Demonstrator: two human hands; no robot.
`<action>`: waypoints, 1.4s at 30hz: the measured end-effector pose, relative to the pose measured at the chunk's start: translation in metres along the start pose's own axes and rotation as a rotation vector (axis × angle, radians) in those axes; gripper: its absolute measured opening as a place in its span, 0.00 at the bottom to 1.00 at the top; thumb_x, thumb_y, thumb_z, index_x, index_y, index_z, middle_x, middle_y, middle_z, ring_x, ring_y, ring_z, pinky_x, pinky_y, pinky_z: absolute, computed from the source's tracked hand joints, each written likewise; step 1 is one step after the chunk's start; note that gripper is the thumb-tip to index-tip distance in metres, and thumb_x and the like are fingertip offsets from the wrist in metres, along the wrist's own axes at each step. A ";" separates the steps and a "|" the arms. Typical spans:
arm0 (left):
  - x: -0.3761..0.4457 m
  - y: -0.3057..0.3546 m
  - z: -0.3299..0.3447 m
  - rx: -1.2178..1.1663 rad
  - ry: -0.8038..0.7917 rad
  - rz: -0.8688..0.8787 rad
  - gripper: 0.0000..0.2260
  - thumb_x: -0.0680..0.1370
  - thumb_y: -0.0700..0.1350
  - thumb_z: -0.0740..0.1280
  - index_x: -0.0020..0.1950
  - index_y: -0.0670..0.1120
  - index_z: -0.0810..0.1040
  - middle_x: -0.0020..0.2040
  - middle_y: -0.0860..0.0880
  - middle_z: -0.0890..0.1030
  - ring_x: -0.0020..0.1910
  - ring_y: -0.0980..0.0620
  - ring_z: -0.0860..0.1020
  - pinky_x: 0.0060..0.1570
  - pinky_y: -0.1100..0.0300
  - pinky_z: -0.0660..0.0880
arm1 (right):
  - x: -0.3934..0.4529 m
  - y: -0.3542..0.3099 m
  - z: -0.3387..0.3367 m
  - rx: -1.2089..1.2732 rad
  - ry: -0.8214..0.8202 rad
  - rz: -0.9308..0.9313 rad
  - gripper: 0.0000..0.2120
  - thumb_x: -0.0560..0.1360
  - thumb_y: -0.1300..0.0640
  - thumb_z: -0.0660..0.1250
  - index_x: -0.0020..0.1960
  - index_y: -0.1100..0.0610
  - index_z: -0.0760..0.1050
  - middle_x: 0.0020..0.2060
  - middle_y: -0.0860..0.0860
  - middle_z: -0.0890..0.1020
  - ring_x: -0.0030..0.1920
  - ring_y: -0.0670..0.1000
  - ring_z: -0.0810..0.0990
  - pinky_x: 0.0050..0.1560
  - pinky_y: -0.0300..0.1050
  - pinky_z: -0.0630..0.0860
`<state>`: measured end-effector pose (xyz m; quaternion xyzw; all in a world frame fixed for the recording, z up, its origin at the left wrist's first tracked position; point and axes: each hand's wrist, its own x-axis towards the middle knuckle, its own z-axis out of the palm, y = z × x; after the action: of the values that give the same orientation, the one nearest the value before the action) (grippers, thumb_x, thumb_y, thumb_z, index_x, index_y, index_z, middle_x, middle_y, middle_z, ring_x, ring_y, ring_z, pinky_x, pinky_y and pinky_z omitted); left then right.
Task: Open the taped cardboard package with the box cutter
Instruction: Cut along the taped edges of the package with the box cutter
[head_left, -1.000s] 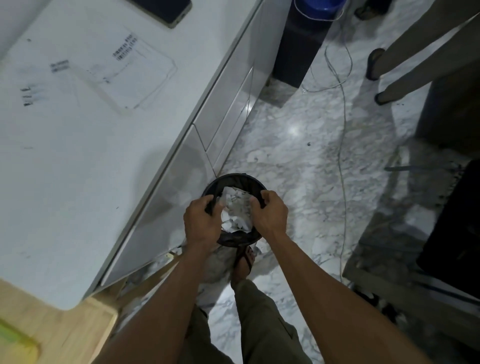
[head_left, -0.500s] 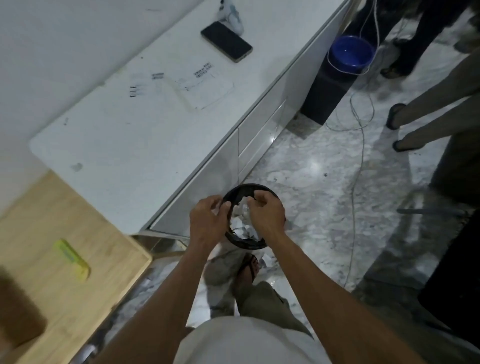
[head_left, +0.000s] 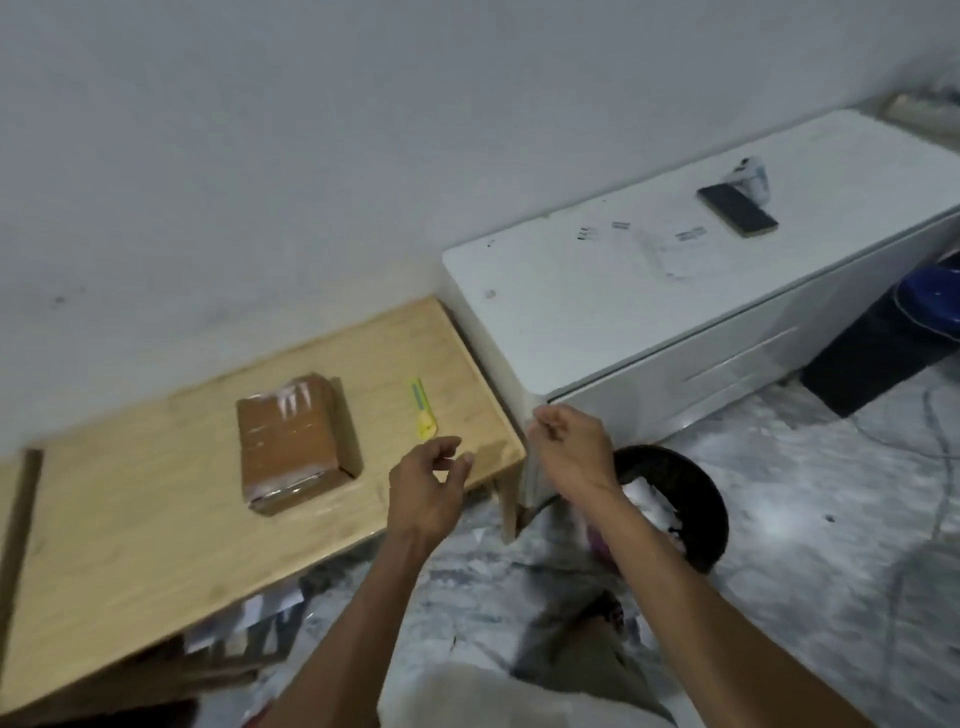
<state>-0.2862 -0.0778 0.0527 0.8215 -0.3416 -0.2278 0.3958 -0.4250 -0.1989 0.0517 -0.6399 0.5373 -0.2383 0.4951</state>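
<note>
A brown cardboard package (head_left: 291, 441) wrapped in clear tape lies flat on the wooden table (head_left: 130, 519). A yellow-green box cutter (head_left: 422, 409) lies on the table to the package's right, near the table's right end. My left hand (head_left: 428, 483) hovers by the table's front right corner, below the cutter, fingers loosely curled and empty. My right hand (head_left: 569, 447) is raised in front of the white cabinet's corner, fingers curled, holding nothing that I can see.
A white cabinet (head_left: 675, 291) stands right of the table with a dark phone (head_left: 736, 209) on top. A black waste bin (head_left: 675, 499) with crumpled paper sits on the marble floor below my right arm. A blue bucket (head_left: 932, 306) stands at the far right.
Both hands have left the waste bin and risen toward the table. The view has swung left, bringing the package and box cutter into sight.
</note>
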 end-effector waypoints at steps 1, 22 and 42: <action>-0.009 -0.013 -0.020 -0.007 0.040 -0.017 0.13 0.77 0.49 0.71 0.59 0.45 0.83 0.52 0.49 0.85 0.47 0.55 0.81 0.47 0.60 0.76 | -0.010 -0.008 0.015 -0.010 -0.034 -0.039 0.09 0.75 0.55 0.70 0.54 0.56 0.81 0.49 0.50 0.85 0.50 0.49 0.83 0.57 0.44 0.78; 0.014 -0.139 -0.153 0.006 0.425 -0.280 0.15 0.78 0.49 0.69 0.62 0.43 0.81 0.59 0.43 0.81 0.56 0.45 0.79 0.51 0.58 0.71 | 0.002 -0.080 0.199 -0.178 -0.296 -0.252 0.13 0.79 0.54 0.67 0.63 0.53 0.77 0.59 0.47 0.81 0.60 0.47 0.78 0.56 0.43 0.74; 0.153 -0.194 -0.125 0.314 0.198 -0.509 0.37 0.68 0.69 0.70 0.72 0.61 0.61 0.73 0.47 0.58 0.70 0.36 0.65 0.59 0.33 0.71 | 0.144 -0.003 0.247 -0.575 -0.113 0.087 0.15 0.77 0.57 0.67 0.62 0.58 0.77 0.55 0.59 0.81 0.58 0.61 0.78 0.51 0.50 0.76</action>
<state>-0.0299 -0.0418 -0.0465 0.9498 -0.1158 -0.1832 0.2258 -0.1725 -0.2387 -0.0756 -0.7426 0.5813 -0.0190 0.3321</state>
